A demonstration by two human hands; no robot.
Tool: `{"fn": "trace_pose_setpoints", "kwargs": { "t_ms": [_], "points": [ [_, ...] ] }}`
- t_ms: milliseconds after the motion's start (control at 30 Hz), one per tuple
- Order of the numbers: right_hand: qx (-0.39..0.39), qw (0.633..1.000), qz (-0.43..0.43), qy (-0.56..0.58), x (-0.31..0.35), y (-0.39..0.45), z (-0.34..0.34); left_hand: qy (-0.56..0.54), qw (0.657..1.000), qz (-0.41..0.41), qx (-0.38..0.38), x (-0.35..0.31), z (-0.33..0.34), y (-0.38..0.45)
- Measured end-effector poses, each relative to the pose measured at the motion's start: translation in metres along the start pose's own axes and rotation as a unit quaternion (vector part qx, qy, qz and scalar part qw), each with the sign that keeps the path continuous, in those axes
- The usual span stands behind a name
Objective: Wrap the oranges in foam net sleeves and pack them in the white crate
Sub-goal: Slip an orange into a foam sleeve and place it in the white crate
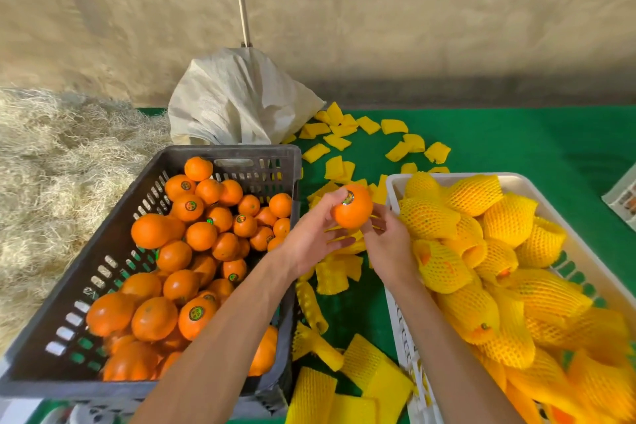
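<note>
Two crates (241, 157) (516, 179) sit on green matting (516, 134) before a tan wall (413, 27).

A bare, stickered orange (352, 208) is held up between the two crates. Loose oranges (192, 244) are heaped in the dark crate (113, 262) at left. Oranges wrapped in yellow foam net sleeves (481, 251) are piled in the white crate (399, 323) at right. Empty sleeves (347, 144) are scattered flat on the green table (516, 141)
</note>
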State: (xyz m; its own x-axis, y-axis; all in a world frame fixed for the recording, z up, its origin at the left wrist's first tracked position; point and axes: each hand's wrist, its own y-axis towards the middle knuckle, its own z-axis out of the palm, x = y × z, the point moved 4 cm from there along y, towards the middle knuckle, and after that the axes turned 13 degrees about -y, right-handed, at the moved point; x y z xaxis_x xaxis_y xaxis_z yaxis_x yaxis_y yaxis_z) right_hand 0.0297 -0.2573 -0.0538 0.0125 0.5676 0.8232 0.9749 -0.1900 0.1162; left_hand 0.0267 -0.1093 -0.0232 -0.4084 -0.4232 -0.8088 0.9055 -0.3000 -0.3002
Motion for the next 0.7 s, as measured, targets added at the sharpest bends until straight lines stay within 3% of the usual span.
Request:
{"fn": "trace_pose_setpoints", "kwargs": {
  "t_ms": [167, 433, 600, 700],
  "points": [
    [0.013, 1.000, -0.009, 0.004, -0.0015, -0.0018, -0.0037, 0.044, 0.999, 0.007, -0.015, 0.0030, 0.0031, -0.0002],
    [-0.028, 0.995, -0.085, -0.035, 0.0006, -0.0023, -0.0062, 0.001, 0.998, 0.009, -0.067, 0.0028, -0.0035, 0.0044],
    [-0.034, 0.997, 0.020, 0.062, -0.0070, 0.0009, -0.0046, 0.037, 0.991, 0.028, -0.123, 0.0038, -0.0047, 0.0040],
    [-0.054, 0.995, 0.025, 0.078, -0.0087, 0.0001, -0.0048, 0.071, 0.987, 0.037, -0.137, 0.0050, -0.0046, 0.0059]
  ]
}}
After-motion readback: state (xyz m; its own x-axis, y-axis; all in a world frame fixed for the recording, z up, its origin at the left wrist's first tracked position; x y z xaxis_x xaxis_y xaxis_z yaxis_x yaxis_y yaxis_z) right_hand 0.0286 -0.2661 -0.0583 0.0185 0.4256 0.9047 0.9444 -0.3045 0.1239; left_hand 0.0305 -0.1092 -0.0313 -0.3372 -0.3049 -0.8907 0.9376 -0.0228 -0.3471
